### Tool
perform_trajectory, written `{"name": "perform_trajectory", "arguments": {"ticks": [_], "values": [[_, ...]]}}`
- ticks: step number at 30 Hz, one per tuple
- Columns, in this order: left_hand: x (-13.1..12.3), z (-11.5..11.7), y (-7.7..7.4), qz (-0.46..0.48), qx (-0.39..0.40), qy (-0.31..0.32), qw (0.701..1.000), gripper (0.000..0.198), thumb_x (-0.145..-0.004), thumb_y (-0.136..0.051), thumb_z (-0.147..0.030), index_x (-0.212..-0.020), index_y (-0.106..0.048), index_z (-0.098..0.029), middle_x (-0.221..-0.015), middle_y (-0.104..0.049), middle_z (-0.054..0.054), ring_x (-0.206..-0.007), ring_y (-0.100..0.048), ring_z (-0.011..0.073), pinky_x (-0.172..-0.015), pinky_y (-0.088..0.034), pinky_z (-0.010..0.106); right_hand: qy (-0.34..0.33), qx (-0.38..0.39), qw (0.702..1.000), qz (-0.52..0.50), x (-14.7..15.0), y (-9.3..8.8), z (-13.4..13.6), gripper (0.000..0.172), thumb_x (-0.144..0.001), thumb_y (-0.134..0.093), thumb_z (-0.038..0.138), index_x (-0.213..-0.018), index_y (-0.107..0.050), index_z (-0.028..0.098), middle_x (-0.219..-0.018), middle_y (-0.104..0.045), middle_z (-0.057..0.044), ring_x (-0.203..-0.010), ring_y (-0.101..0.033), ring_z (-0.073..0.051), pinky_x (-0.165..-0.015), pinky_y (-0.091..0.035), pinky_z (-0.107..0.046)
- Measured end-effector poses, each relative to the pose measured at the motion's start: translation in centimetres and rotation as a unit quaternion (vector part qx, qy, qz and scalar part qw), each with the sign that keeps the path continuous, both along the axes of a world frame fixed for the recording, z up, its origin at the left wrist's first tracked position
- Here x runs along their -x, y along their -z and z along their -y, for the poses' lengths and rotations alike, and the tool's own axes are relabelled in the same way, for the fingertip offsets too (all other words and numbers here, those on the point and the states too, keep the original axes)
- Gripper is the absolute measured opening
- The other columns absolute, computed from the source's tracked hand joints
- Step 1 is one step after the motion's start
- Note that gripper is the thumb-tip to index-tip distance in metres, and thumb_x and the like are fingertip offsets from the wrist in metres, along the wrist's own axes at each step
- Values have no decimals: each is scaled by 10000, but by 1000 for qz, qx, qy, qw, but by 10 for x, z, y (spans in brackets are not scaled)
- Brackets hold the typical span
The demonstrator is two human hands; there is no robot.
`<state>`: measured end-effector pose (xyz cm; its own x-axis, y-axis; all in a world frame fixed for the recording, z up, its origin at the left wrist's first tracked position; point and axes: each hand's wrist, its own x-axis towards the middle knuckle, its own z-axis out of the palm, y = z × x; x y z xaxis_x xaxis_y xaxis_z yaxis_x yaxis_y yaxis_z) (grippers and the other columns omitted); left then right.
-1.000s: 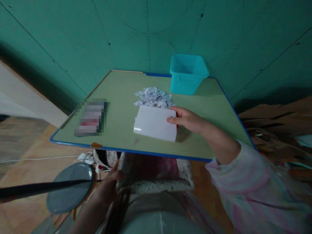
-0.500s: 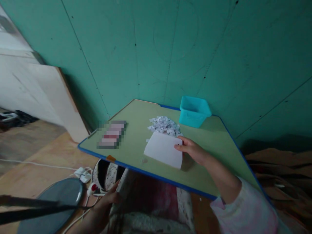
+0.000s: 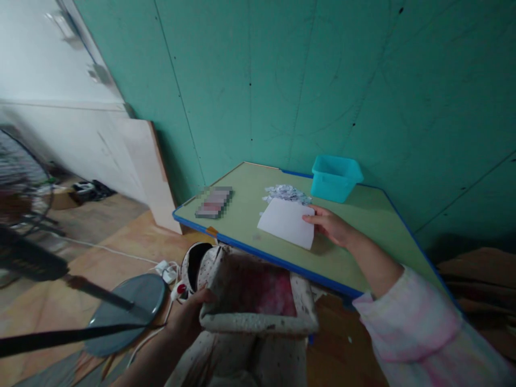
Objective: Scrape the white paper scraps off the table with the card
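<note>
My right hand (image 3: 331, 224) rests on the green table (image 3: 363, 236) and pinches the right edge of a white sheet of paper (image 3: 287, 222), which lies partly lifted. Just beyond the sheet is a heap of small white paper scraps (image 3: 286, 193). A teal plastic bin (image 3: 335, 178) stands behind the scraps near the wall. Below the table's front edge, my left hand (image 3: 190, 317) grips the left rim of a speckled cushioned seat (image 3: 258, 317) with a red patch on it.
A blurred-out flat object (image 3: 213, 202) lies at the table's left corner. On the wooden floor to the left stand a fan's round grey base (image 3: 129, 306) and dark pole (image 3: 60, 336), with a white power strip and cords (image 3: 164, 269). Brown cardboard (image 3: 475, 279) lies at the right.
The view has swung up and to the left, showing more wall and floor. My right hand stays on the sheet's edge. My left hand has kept hold of the seat's rim.
</note>
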<state>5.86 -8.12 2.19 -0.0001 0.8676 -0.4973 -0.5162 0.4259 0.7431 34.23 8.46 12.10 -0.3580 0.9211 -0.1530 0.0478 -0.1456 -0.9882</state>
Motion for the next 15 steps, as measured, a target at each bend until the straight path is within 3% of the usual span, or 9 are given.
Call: {"name": "perform_trajectory", "arguments": {"ticks": [7, 15], "values": [[8, 1, -2, -14, -5, 2, 1000, 200, -687, -479, -129, -695, -680, -120, -422, -605, 2, -436, -575, 181, -452, -452, 267, 1, -12, 1000, -5, -2, 0, 0, 234, -648, -641, 197, -878, -596, 194, -770, -650, 1, -621, -574, -119, -512, -431, -215], [21, 0, 10, 21, -4, 17, 1000, 236, -651, -514, -122, -815, -682, -142, -521, -670, 21, -541, -635, 210, -518, -463, 279, 7, -5, 1000, -26, 1, -2, 2, 238, -650, -648, 198, -883, -599, 204, -797, -651, 16, -659, -582, -111, -566, -448, -213]]}}
